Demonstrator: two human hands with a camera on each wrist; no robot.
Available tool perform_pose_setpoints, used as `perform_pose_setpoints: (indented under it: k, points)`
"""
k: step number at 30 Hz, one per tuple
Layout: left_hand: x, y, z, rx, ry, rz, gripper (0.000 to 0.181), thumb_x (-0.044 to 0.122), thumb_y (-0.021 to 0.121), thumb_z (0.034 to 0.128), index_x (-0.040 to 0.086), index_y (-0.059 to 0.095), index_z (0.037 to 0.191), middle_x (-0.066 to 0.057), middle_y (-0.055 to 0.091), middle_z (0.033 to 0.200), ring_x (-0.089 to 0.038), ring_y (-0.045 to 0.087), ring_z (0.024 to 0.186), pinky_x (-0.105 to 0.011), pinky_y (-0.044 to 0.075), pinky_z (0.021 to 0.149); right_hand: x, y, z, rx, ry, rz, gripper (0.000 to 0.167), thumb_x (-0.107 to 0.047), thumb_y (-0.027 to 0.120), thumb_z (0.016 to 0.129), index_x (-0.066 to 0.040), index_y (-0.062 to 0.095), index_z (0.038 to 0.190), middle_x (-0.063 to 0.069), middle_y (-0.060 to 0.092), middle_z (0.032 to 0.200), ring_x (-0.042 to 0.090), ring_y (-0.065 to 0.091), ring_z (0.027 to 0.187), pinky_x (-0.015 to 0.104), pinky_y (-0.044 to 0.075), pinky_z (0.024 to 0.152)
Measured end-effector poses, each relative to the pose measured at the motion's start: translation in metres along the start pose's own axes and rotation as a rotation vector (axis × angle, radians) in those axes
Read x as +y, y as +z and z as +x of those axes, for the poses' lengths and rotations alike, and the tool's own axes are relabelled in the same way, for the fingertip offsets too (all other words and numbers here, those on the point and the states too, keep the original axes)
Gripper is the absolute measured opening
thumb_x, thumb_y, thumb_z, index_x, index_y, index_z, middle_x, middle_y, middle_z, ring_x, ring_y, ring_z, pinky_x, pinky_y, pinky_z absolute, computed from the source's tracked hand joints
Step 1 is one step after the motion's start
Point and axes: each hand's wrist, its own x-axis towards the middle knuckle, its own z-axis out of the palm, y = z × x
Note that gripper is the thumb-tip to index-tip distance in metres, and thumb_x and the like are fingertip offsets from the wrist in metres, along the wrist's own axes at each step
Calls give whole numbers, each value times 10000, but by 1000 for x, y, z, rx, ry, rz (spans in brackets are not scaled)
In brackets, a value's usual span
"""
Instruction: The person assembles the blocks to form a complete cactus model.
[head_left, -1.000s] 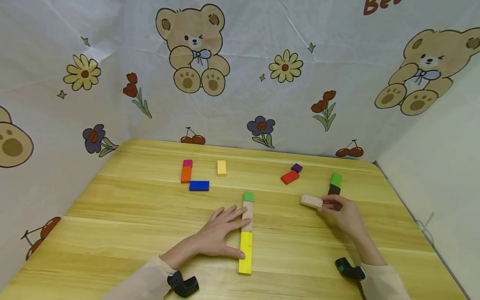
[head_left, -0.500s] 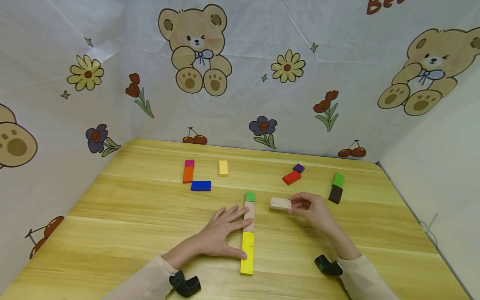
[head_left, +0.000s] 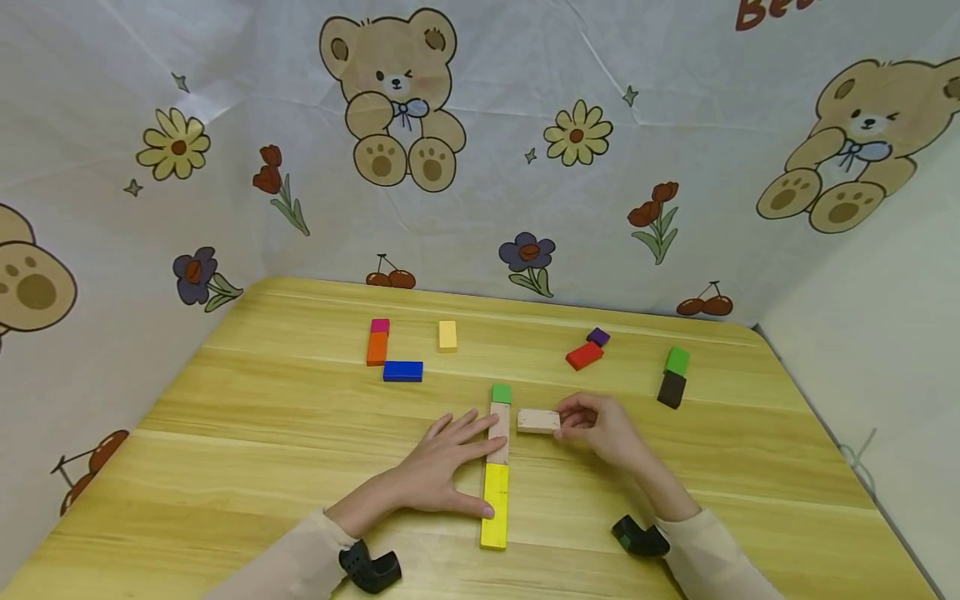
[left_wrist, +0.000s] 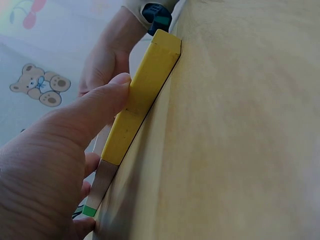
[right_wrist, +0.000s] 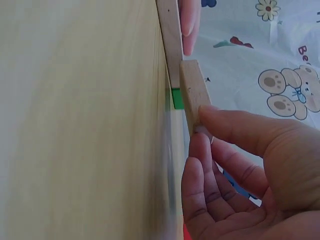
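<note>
My right hand (head_left: 603,429) pinches one end of a plain wooden block (head_left: 537,421) between thumb and fingers. The block's other end points at a straight row of blocks, with a narrow gap between in the head view. That row runs from a green block (head_left: 501,393) through a pale wooden block (head_left: 498,454) to a long yellow block (head_left: 494,508). Spread fingers of my left hand (head_left: 442,467) rest on the pale block, its thumb on the yellow one. In the right wrist view the held wooden block (right_wrist: 194,92) looks raised off the table.
Toward the back left lie a magenta block (head_left: 380,326), an orange block (head_left: 377,349), a blue block (head_left: 402,372) and a cream block (head_left: 447,337). Back right hold purple (head_left: 597,337), red (head_left: 584,356), green (head_left: 677,361) and black (head_left: 672,389) blocks. A patterned cloth hangs behind the table.
My right hand has carried the wooden block leftward from beside the black block to close by the row. The left hand stays on the row.
</note>
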Motion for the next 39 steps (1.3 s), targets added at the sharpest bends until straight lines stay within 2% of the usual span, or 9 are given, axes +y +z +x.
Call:
perform_pose_setpoints:
  k: [8, 29, 39]
  points:
    - [0, 0, 0, -4, -1, -6, 889, 637, 696, 784, 269, 365, 1523, 41, 159, 1647, -297, 96, 1524, -583, 59, 1199, 0, 10, -1, -5, 4, -11, 280, -22, 776, 806, 46, 674, 1058, 162, 682, 946, 160, 627, 779, 204, 521, 634]
    - [2, -1, 1, -3, -5, -15, 893, 639, 702, 774, 263, 380, 1517, 41, 161, 1646, -299, 93, 1525, -582, 53, 1200, 1, 14, -2, -1, -4, -78, 242, -35, 778, 807, 7, 684, 1026, 118, 679, 900, 103, 617, 746, 200, 526, 639]
    - [1, -1, 1, -5, -14, -10, 898, 643, 706, 769, 274, 376, 1518, 48, 154, 1647, -289, 87, 1526, -579, 44, 1201, 1, 14, -1, -24, -23, -65, 268, -29, 769, 816, 36, 679, 1060, 156, 684, 932, 168, 636, 789, 192, 532, 653]
